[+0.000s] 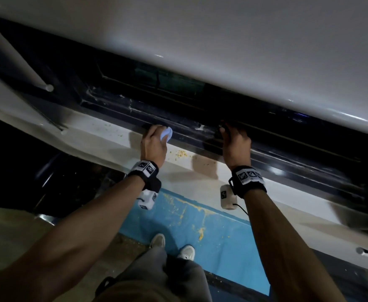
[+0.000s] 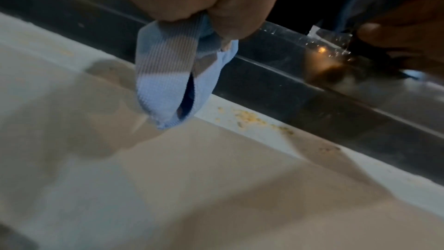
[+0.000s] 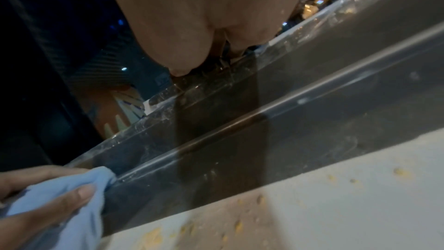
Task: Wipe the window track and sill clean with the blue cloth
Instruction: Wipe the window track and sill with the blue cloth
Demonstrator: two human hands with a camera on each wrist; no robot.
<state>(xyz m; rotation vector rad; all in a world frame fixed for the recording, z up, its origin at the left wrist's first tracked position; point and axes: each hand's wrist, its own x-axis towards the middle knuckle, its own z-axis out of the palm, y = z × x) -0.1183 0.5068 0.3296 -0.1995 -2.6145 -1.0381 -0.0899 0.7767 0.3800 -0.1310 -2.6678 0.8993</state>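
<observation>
Blue ribbed cloth (image 1: 166, 133), bunched and folded, is held in the left hand (image 1: 153, 144), whose fingers and thumb curl round it; the grip is closed on the fabric. From the left wrist view a loose fold of the cloth (image 2: 168, 83) hangs below the fingers, over the inner edge of the pale, off-white sill (image 2: 120, 178). The cloth sits at the near rail of the dark, glossy metal window track (image 1: 189, 129), and in the right wrist view it touches that rail. Whitish smears and dust streaks mark the track (image 3: 216, 140).

The right hand (image 1: 235, 142) rests further along the track, fingers reaching over the rail into the channel. Its fingertips are hidden in shadow, so whether this grip is open or closed on anything cannot be told.

Yellow-orange crumbs (image 1: 179, 154) lie scattered on the sill (image 1: 113, 136) between the two hands, just beside the track. Similar yellow stains run down the blue wall panel (image 1: 200, 225) below the sill.
</observation>
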